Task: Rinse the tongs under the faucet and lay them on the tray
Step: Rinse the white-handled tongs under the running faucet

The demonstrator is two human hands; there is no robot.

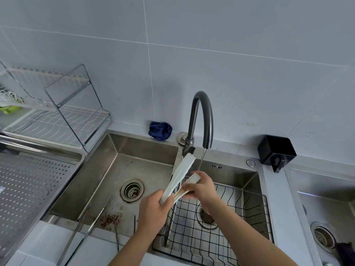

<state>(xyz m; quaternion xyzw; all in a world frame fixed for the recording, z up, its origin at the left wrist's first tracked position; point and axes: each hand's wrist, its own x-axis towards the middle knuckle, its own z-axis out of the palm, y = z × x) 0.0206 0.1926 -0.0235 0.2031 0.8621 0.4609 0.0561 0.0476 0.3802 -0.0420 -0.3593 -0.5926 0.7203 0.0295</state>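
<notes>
White tongs (180, 173) are held over the divider of a double steel sink, their two arms spread apart and pointing up toward the dark curved faucet (201, 120). My left hand (153, 208) grips the hinge end. My right hand (201, 187) clasps the right arm of the tongs near its tip. A thin stream of water (201, 158) falls from the spout onto that hand and arm. The perforated steel tray (25, 185) lies at the far left, beside the left basin.
A black wire basket (247, 214) fills the right basin (240, 173). The left basin (107, 169) holds metal utensils (92, 221) and food scraps. A dish rack (57, 116) stands back left, a blue cloth (160, 130) behind the sink, a black holder (276, 152) at right.
</notes>
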